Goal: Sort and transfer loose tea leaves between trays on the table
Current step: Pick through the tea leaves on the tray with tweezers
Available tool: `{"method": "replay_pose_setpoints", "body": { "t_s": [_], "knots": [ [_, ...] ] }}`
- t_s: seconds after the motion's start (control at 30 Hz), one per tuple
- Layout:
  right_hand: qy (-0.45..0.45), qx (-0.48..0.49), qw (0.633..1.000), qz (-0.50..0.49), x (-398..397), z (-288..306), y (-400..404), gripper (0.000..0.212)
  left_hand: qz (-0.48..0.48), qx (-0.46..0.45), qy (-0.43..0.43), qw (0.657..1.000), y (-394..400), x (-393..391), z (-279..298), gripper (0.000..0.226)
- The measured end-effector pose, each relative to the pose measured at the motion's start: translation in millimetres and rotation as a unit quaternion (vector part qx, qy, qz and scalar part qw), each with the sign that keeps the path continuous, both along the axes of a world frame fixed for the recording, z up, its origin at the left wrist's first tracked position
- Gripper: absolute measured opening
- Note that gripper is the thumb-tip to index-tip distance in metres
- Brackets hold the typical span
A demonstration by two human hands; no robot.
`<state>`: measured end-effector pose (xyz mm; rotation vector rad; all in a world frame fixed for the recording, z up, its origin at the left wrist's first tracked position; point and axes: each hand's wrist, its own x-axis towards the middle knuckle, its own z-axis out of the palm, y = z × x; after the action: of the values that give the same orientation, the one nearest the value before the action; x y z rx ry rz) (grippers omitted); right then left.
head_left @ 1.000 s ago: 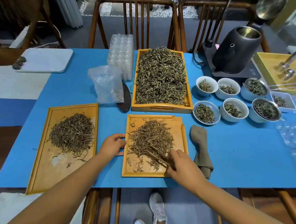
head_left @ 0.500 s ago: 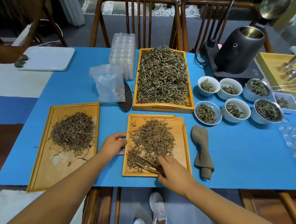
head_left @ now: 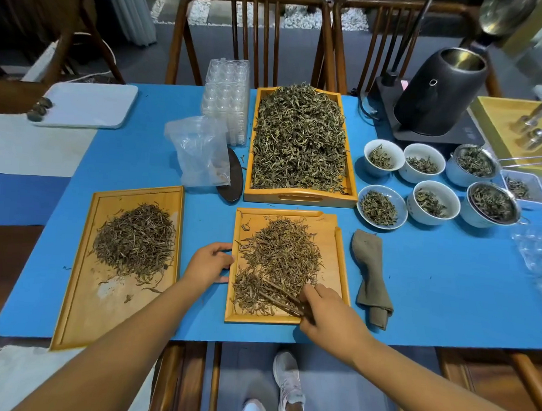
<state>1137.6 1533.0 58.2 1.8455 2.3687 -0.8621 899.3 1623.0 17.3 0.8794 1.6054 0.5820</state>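
Observation:
A small wooden tray (head_left: 336, 252) lies in front of me with loose tea leaves (head_left: 281, 253) spread over it and a clump at its near left corner. My right hand (head_left: 330, 315) grips dark wooden tongs (head_left: 279, 295) whose tips lie in that clump. My left hand (head_left: 208, 263) holds the tray's left edge. To the left lies a long wooden tray (head_left: 79, 308) bearing a pile of sorted leaves (head_left: 136, 240). Behind stands a deep tray (head_left: 300, 199) heaped with tea leaves (head_left: 298, 137).
A folded grey cloth (head_left: 371, 273) lies right of the small tray. Several bowls (head_left: 433, 203) with tea stand at the right, a black kettle (head_left: 439, 91) behind them. A plastic bag (head_left: 200, 151), stacked clear containers (head_left: 226, 99) and a white tray (head_left: 89, 104) sit further back.
My right hand has drawn the tongs from the tray's middle toward its near left corner, raking leaves into a clump there. My left hand has stayed on the tray's edge.

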Motion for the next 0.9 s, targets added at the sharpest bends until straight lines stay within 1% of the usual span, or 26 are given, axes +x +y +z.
{"method": "replay_pose_setpoints", "body": {
  "t_s": [0.1,0.2,0.3,0.43,0.6,0.73,0.9],
  "knots": [
    [0.028,-0.002,0.999,0.03,-3.8,0.1,-3.5,0.025,0.001,-0.001,0.001,1.0,0.2,0.2,0.1,0.034],
    [0.016,-0.018,0.999,0.037,-10.3,-0.7,-4.4,0.027,0.003,-0.002,0.001,1.0,0.1,0.0,0.1,0.033],
    [0.007,-0.009,1.0,0.009,-13.2,-1.1,-0.2,0.028,0.003,-0.003,0.002,1.0,0.1,0.0,0.4,0.034],
    [0.04,0.014,0.999,-0.021,-16.0,-3.0,1.8,0.026,-0.001,-0.003,0.002,1.0,-0.2,0.2,1.3,0.035],
    [0.042,0.018,0.998,-0.042,-20.8,-1.9,12.6,0.028,0.003,-0.003,-0.001,1.0,-0.7,0.9,1.7,0.036],
    [0.064,0.048,0.994,-0.076,-23.2,2.5,27.2,0.025,0.002,-0.005,0.002,1.0,-1.0,1.3,2.0,0.036],
    [0.036,0.029,0.995,-0.091,-24.5,5.3,44.7,0.031,0.001,-0.006,0.001,1.0,-1.1,0.7,1.1,0.037]
  ]
}}
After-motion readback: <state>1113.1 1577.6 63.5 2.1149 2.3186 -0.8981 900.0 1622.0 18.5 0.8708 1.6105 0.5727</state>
